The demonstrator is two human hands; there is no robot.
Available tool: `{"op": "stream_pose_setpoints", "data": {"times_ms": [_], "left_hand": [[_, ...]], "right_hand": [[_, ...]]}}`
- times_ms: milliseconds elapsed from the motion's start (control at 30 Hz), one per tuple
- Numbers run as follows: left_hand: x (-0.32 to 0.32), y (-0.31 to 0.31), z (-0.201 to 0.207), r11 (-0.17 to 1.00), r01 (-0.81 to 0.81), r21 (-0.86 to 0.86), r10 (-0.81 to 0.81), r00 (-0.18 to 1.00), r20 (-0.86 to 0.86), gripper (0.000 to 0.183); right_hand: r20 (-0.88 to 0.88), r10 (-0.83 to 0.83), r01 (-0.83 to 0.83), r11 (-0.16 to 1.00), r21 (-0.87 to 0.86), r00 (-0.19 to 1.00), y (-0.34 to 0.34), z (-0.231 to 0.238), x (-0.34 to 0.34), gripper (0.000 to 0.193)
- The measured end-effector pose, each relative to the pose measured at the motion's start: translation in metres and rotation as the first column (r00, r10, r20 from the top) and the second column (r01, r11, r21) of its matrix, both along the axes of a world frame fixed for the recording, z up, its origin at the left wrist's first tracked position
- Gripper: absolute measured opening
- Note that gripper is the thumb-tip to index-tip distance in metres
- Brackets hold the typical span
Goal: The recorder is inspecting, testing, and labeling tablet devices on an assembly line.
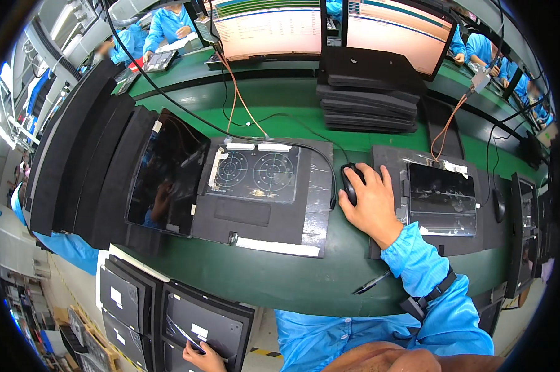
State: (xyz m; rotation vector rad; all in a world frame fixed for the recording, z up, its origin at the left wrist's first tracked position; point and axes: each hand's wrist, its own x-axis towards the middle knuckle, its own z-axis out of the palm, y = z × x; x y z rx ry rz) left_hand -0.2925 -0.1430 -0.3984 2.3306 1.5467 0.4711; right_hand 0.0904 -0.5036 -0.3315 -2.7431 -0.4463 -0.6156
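My right hand (374, 208) rests over a black computer mouse (349, 193) on the green bench, its fingers around it. At the lower left, my left hand (204, 358) pinches a thin, pale-edged strip-like thing (184, 332); its exact kind is hard to make out. It is just above black trays with flat dark panels (208, 316). Left of the mouse lies a black foam fixture (249, 229) bearing a panel with two round target patterns (255, 170). Beside it leans a dark glossy tablet screen (168, 173). Another screen panel (442, 198) lies right of my right hand.
Two monitors (267, 31) stand at the back, with stacked black foam trays (370, 93) in front. More foam boards (88, 142) stand at the left. A pen (371, 283) lies near the front edge. Cables cross the bench; a second mouse (498, 204) sits right. Co-workers in blue work beyond.
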Motion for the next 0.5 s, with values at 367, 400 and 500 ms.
{"op": "stream_pose_setpoints", "data": {"times_ms": [367, 400, 500], "left_hand": [[-0.015, 0.01, -0.019, 0.999, 0.021, 0.029, -0.022, 0.999, 0.039, 0.052], [-0.015, 0.017, -0.035, 1.0, -0.011, 0.029, 0.008, 0.996, 0.085, 0.052], [-0.007, 0.014, -0.043, 0.996, 0.03, 0.078, -0.042, 0.986, 0.16, 0.049]], "right_hand": [[0.155, 0.007, -0.003, 1.0, -0.031, 0.988, 0.011, 0.025, -0.012, 0.049], [0.25, -0.006, 0.005, 1.0, 0.007, 0.968, 0.012, 0.031, -0.014, 0.049], [0.413, 0.353, -0.427, 0.899, 0.1, 0.839, 0.018, 0.08, -0.005, 0.038]]}}
